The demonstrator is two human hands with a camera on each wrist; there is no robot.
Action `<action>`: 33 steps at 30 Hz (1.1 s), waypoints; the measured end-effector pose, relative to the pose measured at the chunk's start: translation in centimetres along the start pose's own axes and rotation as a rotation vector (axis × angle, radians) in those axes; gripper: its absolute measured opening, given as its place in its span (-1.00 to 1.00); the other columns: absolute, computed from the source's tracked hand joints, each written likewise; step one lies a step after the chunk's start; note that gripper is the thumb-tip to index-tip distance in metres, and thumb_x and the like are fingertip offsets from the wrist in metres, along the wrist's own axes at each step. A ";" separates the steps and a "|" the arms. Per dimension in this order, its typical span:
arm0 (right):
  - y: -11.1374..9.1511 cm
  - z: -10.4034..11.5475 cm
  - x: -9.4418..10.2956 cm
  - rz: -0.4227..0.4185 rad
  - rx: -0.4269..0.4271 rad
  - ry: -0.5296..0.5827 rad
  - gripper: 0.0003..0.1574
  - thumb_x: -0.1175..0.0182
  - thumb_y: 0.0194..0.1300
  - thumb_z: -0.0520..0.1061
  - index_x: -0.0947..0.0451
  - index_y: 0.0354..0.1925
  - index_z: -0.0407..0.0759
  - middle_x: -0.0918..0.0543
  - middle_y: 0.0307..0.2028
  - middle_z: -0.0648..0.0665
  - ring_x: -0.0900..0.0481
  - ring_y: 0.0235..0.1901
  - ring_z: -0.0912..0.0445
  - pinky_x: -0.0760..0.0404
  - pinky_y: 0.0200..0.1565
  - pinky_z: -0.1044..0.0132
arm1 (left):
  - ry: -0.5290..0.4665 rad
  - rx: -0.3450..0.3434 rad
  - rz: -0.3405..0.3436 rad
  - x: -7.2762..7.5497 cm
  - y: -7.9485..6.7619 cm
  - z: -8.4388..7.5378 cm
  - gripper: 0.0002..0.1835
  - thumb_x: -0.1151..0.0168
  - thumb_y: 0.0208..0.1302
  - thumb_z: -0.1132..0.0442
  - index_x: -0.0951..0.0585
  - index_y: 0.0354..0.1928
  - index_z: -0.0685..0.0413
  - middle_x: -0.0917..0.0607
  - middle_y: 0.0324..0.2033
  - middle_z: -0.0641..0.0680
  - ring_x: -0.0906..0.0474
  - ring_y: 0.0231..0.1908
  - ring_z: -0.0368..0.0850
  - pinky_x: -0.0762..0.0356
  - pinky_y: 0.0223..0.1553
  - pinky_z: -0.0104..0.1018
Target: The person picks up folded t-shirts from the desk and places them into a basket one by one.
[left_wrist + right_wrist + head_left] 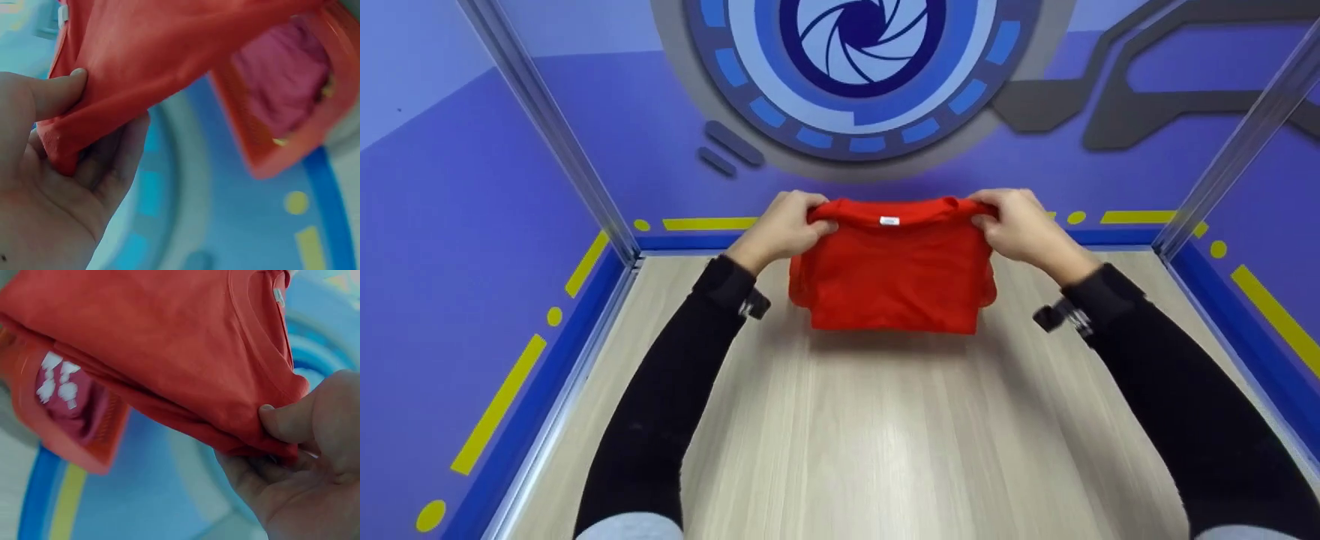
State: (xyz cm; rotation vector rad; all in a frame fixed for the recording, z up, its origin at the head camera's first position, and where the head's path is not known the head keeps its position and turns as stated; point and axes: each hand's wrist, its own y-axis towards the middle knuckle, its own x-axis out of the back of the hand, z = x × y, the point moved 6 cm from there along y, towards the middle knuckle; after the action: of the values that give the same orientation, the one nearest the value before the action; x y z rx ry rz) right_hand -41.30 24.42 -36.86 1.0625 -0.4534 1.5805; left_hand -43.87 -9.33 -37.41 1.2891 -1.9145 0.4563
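Note:
A red T-shirt (896, 270), folded into a compact shape, hangs upright between both hands with its neckline and white label (889, 221) at the top. My left hand (793, 226) pinches its upper left corner, thumb on the near face and fingers behind. The upper right corner is gripped the same way by my right hand (1020, 229). In the left wrist view, the thumb lies flat on the cloth beside the folded edge. Layered folds show along the shirt's side in the right wrist view.
An orange-red basket (256, 160) stands beyond the shirt, mostly hidden by it in the head view. Inside lies dark pink cloth (284, 73), with white print (67, 391) showing in the right wrist view. Purple-blue panels (607, 135) enclose the wood-look tabletop (885, 435) on three sides.

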 end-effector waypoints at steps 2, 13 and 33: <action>1.9 -1.2 -1.1 0.039 -0.035 -0.016 -0.56 -0.14 0.57 -0.30 -0.70 0.30 -0.30 -0.78 0.15 -0.41 -0.69 -0.06 -0.20 -0.62 -0.07 0.08 | 0.001 0.043 0.003 -0.4 1.3 1.3 -0.86 -0.36 0.58 0.16 -0.78 0.00 0.02 -0.75 -0.20 0.08 -0.59 -0.24 -0.03 -0.55 -0.16 -0.21; 6.7 -5.7 -7.9 0.141 -0.119 -0.111 -0.42 -0.05 0.38 -0.37 -0.65 0.31 -0.44 -0.73 0.20 -0.52 -0.65 0.21 -0.32 -0.64 0.25 -0.15 | 0.296 0.208 0.026 -4.8 5.3 5.4 -0.70 -0.32 0.59 0.15 -0.77 0.22 0.03 -0.80 0.17 0.16 -0.71 0.13 0.11 -0.63 0.26 0.03; 8.5 -7.1 -10.4 0.199 -0.101 -0.200 -0.39 -0.09 0.36 -0.38 -0.57 0.35 -0.50 -0.70 0.22 -0.55 -0.66 0.28 -0.36 -0.66 0.34 -0.16 | 0.176 0.313 -0.008 -6.5 7.1 8.1 -0.69 -0.38 0.54 0.18 -0.79 0.22 0.06 -0.77 0.26 0.18 -0.65 0.10 0.06 -0.60 0.17 -0.14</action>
State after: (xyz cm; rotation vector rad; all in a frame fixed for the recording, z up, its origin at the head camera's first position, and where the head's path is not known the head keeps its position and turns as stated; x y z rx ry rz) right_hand -52.23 21.24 -46.98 1.1303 -0.7875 1.6117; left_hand -52.19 -7.60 -46.71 1.4003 -1.7369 0.8634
